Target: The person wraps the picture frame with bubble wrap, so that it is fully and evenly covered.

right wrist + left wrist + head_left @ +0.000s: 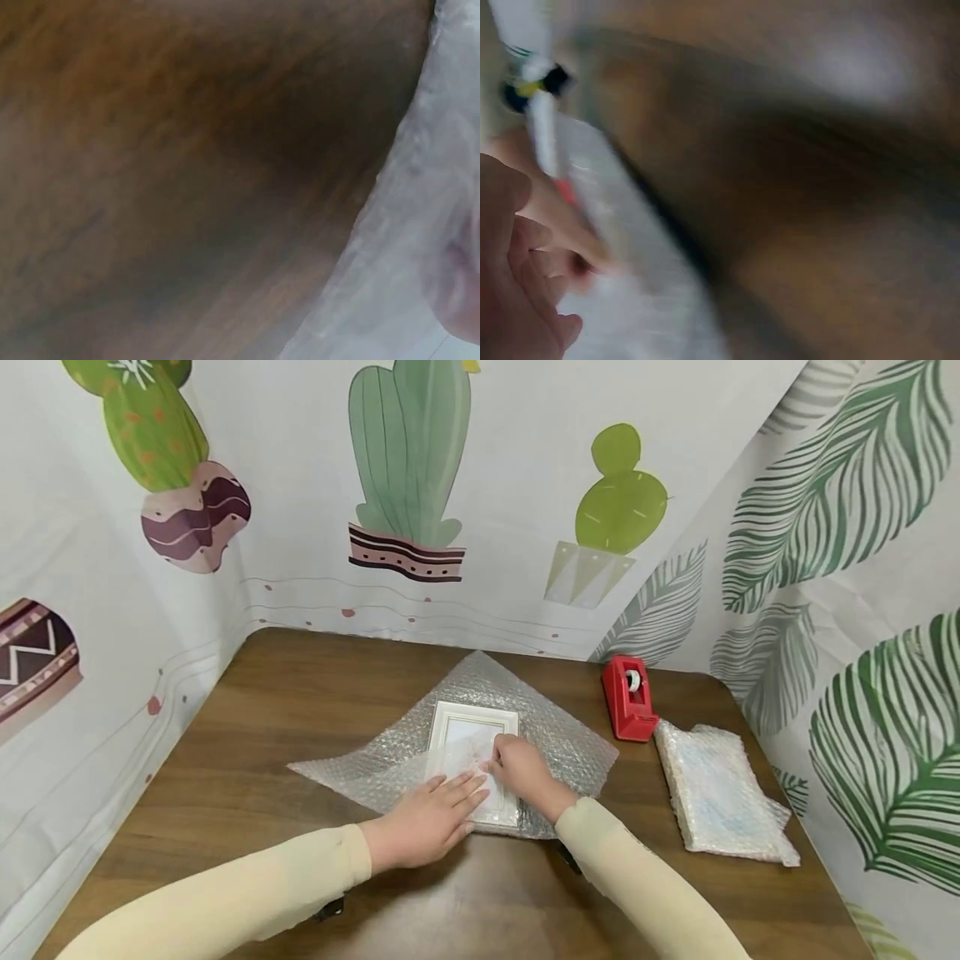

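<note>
A white picture frame (487,714) lies on a spread sheet of bubble wrap (551,727) in the head view. A flap of the wrap is folded across the frame's lower part. My left hand (431,818) rests flat on that flap, fingers stretched toward the frame's middle. Right beside its fingertips, my right hand (521,768) has curled fingers and pinches the edge of the flap. The left wrist view is blurred and shows the left hand (517,262) above the wrap (652,300). Only part of the right hand (457,285) shows in the right wrist view, against the wrap.
A red tape dispenser (628,700) stands at the back right of the brown wooden table (300,693). In front of it, near the right edge, lies a bubble-wrapped package (720,793). Printed cloth (300,485) hangs behind the table and along its sides.
</note>
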